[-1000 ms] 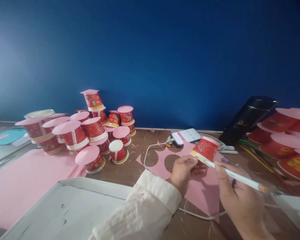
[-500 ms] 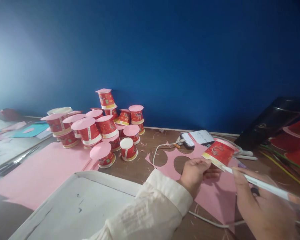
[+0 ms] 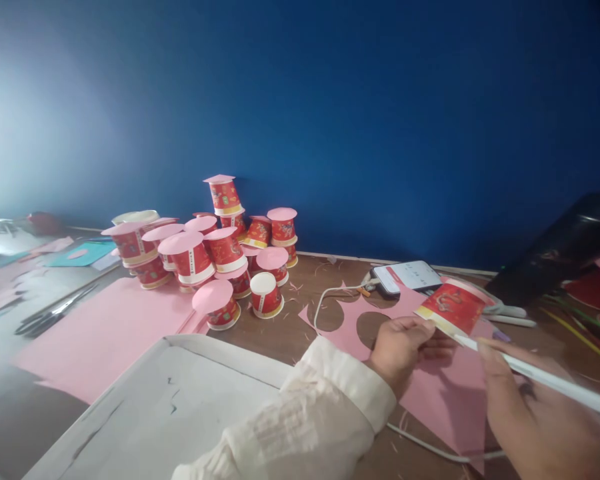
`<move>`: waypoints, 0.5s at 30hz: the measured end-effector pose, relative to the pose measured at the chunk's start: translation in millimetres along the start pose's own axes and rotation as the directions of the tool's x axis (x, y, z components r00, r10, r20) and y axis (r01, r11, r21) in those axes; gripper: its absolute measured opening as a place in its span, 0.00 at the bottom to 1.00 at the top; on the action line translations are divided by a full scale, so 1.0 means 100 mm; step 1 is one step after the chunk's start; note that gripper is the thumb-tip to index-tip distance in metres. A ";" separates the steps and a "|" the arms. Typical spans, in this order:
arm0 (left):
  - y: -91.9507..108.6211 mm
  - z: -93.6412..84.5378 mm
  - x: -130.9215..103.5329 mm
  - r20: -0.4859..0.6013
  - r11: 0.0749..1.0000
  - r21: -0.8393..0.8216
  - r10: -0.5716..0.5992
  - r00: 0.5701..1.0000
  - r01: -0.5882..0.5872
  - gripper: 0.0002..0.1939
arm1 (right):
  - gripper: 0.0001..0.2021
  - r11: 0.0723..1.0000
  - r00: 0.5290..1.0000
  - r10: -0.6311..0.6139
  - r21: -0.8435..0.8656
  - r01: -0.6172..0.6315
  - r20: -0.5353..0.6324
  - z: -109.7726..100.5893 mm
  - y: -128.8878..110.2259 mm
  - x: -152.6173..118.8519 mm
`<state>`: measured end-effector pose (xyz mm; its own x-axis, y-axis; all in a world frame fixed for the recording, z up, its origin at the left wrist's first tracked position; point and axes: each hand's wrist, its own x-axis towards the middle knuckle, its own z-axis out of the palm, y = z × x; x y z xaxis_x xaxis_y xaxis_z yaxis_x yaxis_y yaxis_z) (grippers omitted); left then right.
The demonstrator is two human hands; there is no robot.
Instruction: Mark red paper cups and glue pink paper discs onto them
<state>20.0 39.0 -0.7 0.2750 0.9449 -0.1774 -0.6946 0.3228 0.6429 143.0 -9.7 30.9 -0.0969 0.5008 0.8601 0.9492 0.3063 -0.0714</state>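
My left hand [image 3: 403, 348] is closed on the yellow-white rim of a red paper cup [image 3: 451, 303], which is tilted with its rim toward me and its base up and away. In my right hand [image 3: 540, 413] is a slim white pen-like tool [image 3: 545, 373] with an orange part near its far end; its tip meets the cup's rim or lies very close to it. Under both hands lies a pink paper sheet [image 3: 443, 400] with round holes cut in it. Whether the tip leaves any mark is too blurred to tell.
Several upside-down red cups [image 3: 186, 260], most topped with pink paper discs, are stacked at left. Nearby are pink sheets [image 3: 105, 333], a white board [image 3: 195, 407] and scissors [image 3: 57, 310]. A phone [image 3: 405, 277] with a white cable [image 3: 325, 292] lies behind; a black object [image 3: 555, 247] stands right.
My view has turned slightly left, so everything appears shifted to the right. My hands keep hold of the cup and the white pen-like tool, with the tip still at the rim.
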 end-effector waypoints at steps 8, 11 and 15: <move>-0.03 -0.03 0.03 0.002 1.000 -0.011 0.010 1.000 -0.010 0.31 | 0.12 0.990 0.995 0.102 -0.098 -0.100 0.010 0.02 0.07 -0.07; -0.02 -0.03 0.03 0.001 1.000 -0.009 0.007 1.000 -0.007 0.31 | 0.13 0.991 0.994 0.110 -0.077 -0.109 0.002 0.02 0.08 -0.07; -0.01 -0.02 0.02 -0.019 1.000 0.006 -0.002 1.000 0.002 0.31 | 0.12 0.990 0.995 0.101 -0.097 -0.100 0.005 0.03 0.10 -0.09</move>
<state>19.8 40.4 -2.7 0.2642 0.9450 -0.1925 -0.6897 0.3247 0.6472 152.1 -8.3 21.1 -0.0020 0.5334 0.8458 0.9786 0.1751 -0.1081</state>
